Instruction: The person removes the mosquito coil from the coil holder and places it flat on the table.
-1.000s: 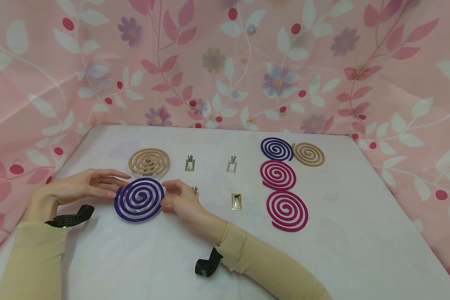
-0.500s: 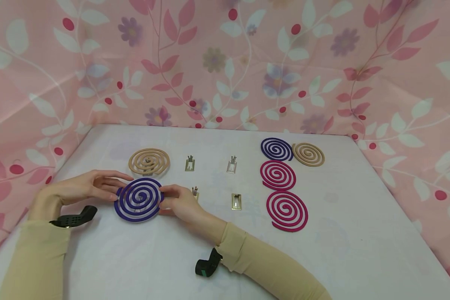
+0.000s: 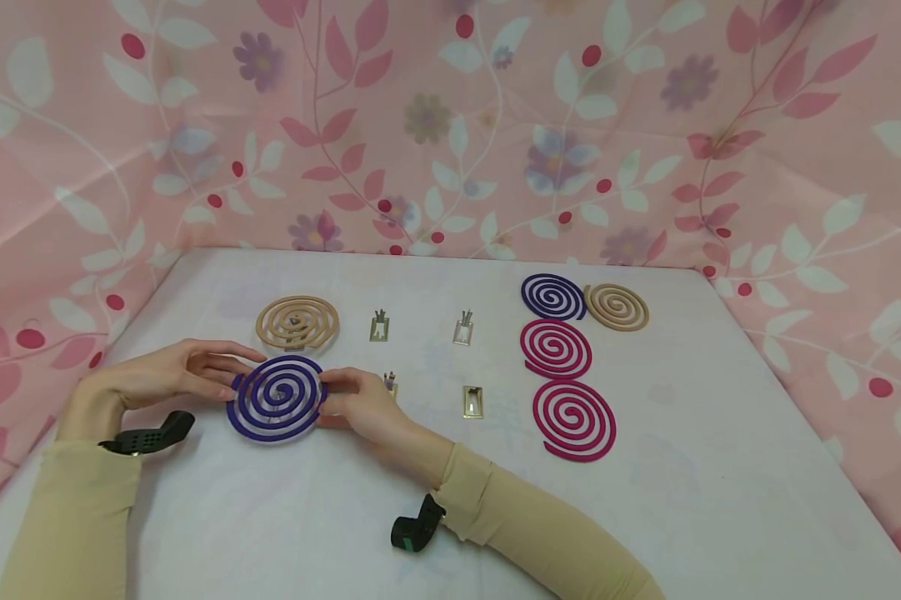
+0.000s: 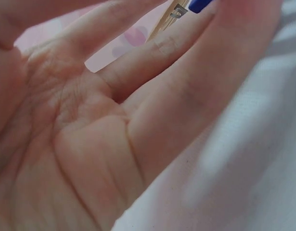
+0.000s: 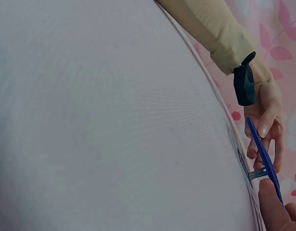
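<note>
A purple spiral coil (image 3: 276,397) sits near the table's front left, raised on a small metal stand (image 5: 256,173). My left hand (image 3: 225,371) holds its left rim, fingers stretched out along the edge. My right hand (image 3: 337,398) pinches the right rim with its fingertips. In the right wrist view the coil (image 5: 263,154) shows edge-on as a thin blue strip between the two hands. The left wrist view is mostly my palm, with a corner of the coil (image 4: 199,5) and the stand (image 4: 178,10) at the top.
A tan coil (image 3: 297,321) lies just behind the purple one. Metal stands (image 3: 378,327) (image 3: 463,329) (image 3: 473,402) sit mid-table, one (image 3: 390,383) beside my right hand. At right lie a purple coil (image 3: 553,296), a tan coil (image 3: 617,306) and two magenta coils (image 3: 555,349) (image 3: 573,419). Floral cloth (image 3: 450,125) walls the white table (image 3: 645,517).
Both hands have closed in from just beside the purple coil onto its rim. The coil has shifted very slightly left.
</note>
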`<state>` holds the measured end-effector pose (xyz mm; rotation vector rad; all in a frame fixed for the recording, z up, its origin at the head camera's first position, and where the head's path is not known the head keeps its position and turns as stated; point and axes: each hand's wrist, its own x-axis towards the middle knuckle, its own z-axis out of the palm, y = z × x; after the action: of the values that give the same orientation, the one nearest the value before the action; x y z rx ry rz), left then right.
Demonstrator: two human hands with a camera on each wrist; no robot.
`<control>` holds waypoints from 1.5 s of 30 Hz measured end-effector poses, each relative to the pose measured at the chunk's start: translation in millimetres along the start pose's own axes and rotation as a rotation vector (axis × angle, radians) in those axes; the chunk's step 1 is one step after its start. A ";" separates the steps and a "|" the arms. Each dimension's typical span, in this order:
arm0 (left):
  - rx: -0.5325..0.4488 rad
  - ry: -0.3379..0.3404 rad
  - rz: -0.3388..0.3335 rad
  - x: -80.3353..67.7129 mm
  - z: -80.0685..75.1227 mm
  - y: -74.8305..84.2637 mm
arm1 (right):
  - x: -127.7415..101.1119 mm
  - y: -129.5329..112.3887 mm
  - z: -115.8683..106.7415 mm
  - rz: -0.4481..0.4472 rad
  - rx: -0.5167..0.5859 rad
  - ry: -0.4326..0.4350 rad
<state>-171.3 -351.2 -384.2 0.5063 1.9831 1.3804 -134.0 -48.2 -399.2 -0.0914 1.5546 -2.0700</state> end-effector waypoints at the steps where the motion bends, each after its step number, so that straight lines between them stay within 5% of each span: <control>1: 0.006 0.004 -0.005 0.0 -0.1 0.2 | 0.1 -0.2 -0.1 0.000 0.001 0.001; 29: 0.030 0.033 0.135 -2.7 -1.9 4.7 | -3.7 -9.6 -2.5 -0.023 -0.027 0.010; 36: 0.095 0.126 0.175 -3.4 1.9 15.9 | -3.0 -21.6 -9.6 -0.071 -0.056 0.007; 45: 0.057 0.197 0.250 -3.8 6.2 33.6 | -2.6 -43.9 -20.6 -0.135 -0.049 -0.016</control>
<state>-166.1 -337.1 -353.4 0.6868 2.1802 1.5802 -156.1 -21.0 -365.6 -0.2367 1.6293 -2.1284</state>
